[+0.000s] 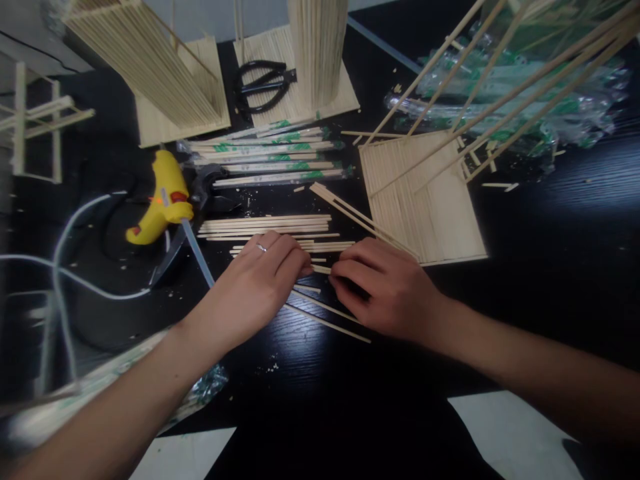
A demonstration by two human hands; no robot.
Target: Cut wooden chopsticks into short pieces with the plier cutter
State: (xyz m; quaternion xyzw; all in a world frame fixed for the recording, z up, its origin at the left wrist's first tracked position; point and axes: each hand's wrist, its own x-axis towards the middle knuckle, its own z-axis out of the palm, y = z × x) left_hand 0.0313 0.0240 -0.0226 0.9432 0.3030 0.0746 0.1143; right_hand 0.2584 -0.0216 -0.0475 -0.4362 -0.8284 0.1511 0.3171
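My left hand, a ring on one finger, rests low over the black table with its fingers bent together. My right hand faces it, thumb and fingertips pinched. Between the two sets of fingertips shows a short pale wooden stick, its ends hidden by my fingers. Just beyond my hands lie a row of loose wooden sticks and another small group of sticks. Closer to me, thin sticks lie slanting on the table below my fingers.
A yellow glue gun with a cord lies left. Behind are plastic-wrapped chopsticks, black-handled cutters and stick-built towers on square bases. At right stand a stick panel with slanting rods and a heap of clear-and-green wrappers.
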